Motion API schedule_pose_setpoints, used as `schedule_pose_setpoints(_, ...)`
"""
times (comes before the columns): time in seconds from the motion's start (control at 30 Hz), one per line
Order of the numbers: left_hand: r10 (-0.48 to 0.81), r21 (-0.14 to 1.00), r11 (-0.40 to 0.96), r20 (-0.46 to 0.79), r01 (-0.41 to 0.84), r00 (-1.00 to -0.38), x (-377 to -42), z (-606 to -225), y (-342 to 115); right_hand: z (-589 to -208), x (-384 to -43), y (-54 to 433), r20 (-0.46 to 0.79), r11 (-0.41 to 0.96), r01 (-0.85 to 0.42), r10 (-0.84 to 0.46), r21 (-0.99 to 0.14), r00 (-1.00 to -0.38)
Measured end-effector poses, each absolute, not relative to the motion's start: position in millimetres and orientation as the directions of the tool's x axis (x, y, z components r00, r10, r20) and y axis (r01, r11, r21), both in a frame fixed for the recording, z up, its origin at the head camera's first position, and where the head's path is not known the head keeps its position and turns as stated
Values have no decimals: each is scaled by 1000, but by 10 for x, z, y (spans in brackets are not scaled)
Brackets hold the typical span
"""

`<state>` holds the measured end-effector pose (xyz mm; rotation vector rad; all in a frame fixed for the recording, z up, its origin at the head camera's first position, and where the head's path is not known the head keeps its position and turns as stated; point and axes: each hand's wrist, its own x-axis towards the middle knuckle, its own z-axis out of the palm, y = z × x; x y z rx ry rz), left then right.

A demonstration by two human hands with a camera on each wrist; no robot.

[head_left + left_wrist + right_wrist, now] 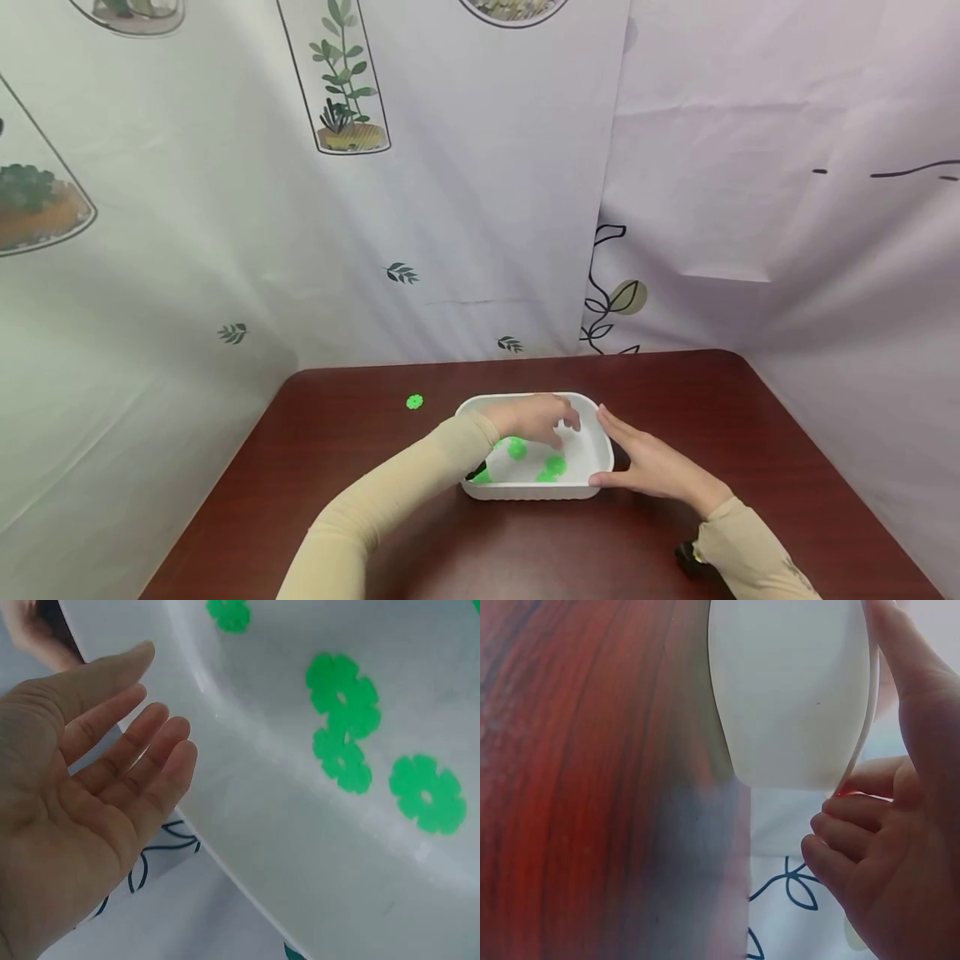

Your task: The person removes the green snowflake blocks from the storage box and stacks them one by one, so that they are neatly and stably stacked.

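A white plastic tray (525, 492) with rounded corners stands on the table. Several green flower-shaped pieces (427, 793) lie on its bottom, two of them overlapping. My left hand (534, 417) hovers over the inside of the tray, its fingers loosely bent and nothing between them in the left wrist view. My right hand (660, 468) spans the tray's right end, thumb at the near corner and fingers at the far corner, gripping the rim. The left forearm hides part of the tray's left end.
One more green flower-shaped piece (415, 402) lies on the dark red wooden table (360, 450), left of the tray near the back edge. A light cloth (480, 208) with printed plants hangs behind the table and at its sides.
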<state>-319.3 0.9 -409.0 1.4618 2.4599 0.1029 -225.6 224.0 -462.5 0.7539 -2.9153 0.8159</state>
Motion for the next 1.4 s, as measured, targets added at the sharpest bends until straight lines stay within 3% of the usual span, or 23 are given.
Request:
schedule_pose_setpoints(0.27, 879, 144, 456, -229, 878, -419, -3164, -4216, 82, -4638, -2258, 2246, 161, 743, -466, -448, -480, -880)
schedule_pose_setpoints(0.97, 848, 215, 486, -350, 847, -397, -3162, -4324, 73, -4640, -2262, 2245, 175, 735, -478, -454, -482, -874)
schedule_pose_setpoints(1.4, 841, 235, 500, -363, 834, -402, -3145, -4318, 80, -4648, -2257, 2252, 169, 733, -467, -446, -494, -879)
